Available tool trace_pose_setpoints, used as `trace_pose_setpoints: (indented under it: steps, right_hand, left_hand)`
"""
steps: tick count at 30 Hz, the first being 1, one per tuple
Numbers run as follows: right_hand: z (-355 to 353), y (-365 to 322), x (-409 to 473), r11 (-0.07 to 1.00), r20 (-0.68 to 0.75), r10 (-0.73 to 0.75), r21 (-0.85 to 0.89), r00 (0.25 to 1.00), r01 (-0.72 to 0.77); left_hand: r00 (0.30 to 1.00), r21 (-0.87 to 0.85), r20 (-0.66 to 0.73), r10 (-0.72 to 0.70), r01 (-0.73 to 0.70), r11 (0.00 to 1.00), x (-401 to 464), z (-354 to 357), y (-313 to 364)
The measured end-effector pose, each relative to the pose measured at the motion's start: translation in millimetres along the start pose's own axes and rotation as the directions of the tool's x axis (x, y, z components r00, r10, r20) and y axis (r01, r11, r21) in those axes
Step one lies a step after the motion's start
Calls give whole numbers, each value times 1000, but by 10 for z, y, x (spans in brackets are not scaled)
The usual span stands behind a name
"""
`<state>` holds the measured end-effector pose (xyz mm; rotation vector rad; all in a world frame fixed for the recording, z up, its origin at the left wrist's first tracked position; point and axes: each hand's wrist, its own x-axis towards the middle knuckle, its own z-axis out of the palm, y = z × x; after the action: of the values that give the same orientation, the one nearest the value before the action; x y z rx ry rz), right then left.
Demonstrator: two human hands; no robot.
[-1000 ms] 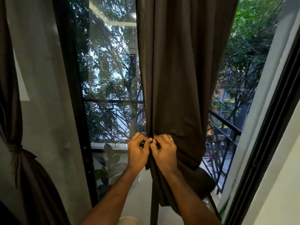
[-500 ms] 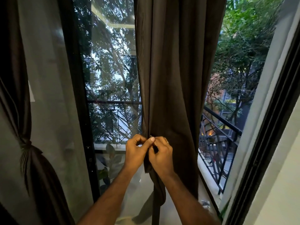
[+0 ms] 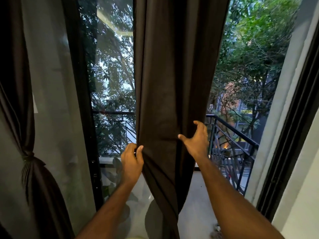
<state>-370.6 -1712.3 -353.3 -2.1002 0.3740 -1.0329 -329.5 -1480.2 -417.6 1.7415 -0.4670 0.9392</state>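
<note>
At the far left a second dark curtain (image 3: 29, 159) hangs bunched and knotted at its waist, beside the black door frame (image 3: 81, 100) and its glass pane (image 3: 112, 75). Next comes the left hand (image 3: 132, 161), arm stretched forward and up. Its thumb and forefinger pinch the left edge of the loose brown curtain (image 3: 172, 75) just below railing height. Something small glints in that pinch, but I cannot tell what it is. The brown curtain hangs down the middle of the doorway and is drawn in narrower below the hands. The pinch is a slim hold: if the fabric is tugged sideways, the edge will likely slip out and the gathered folds fall open. Further right, the right hand (image 3: 196, 140) is spread wide and holds nothing. Its thumb points left across the front of the cloth and its fingers arch round the right edge, with the forearm reaching up from the lower right. Whether the fingertips touch the cloth is unclear. If it closes on only the front folds, the back of the curtain would probably sag out of the bundle, leaving the gather lopsided. A hard pull could also strain the fixing above, which is out of view. Behind it stand the balcony railing (image 3: 231, 128) and trees.
</note>
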Motion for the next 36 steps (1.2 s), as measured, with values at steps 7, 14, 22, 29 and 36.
trace_pose_setpoints:
  steps: [7, 14, 22, 29, 36]
  right_hand:
    - [207, 122, 309, 996, 127, -12, 85, 992, 2]
    - [314, 113, 409, 999, -114, -39, 31, 993, 43]
    - [200, 358, -117, 979, -348, -112, 123, 931, 164]
    - [-91, 545, -546, 959, -452, -150, 150, 879, 241]
    - [-173, 395, -1068, 940, -339, -74, 291, 938, 179]
  left_hand:
    - [999, 83, -19, 26, -24, 996, 161, -174, -169]
    - [1000, 94, -2, 28, -28, 995, 215, -171, -254]
    - [999, 56, 17, 45, -46, 997, 125, 31, -193]
    - [1000, 31, -17, 15, -14, 999, 47, 146, -56]
    - [998, 18, 17, 53, -54, 998, -176, 246, 204]
